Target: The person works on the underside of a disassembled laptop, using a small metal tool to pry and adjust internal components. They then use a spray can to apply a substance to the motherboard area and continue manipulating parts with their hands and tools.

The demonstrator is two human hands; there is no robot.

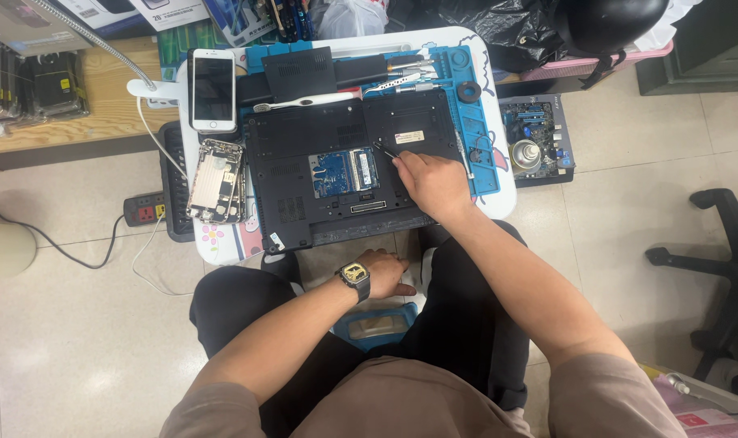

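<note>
Opened smartphone (216,180): lying left of the laptop. Left hand (383,272): curling loosely below the table edge, holding nothing visible. Upturned black laptop (349,174): sitting mid-mat, memory cover (298,74) off, circuit board (344,171) showing. Right hand (431,183): pinching a slim tool (384,151) against the base; other panels remaining closed.

Your small white lap table (499,203) carries a blue work mat (484,174), and on it the black laptop (345,154) lies bottom-up right under your right hand's fingers (409,166). Beyond those fingertips lie tools (405,73) and a black cover panel (298,75). Well off to their left sit a white phone (212,89) and an opened phone body (216,180).
</note>
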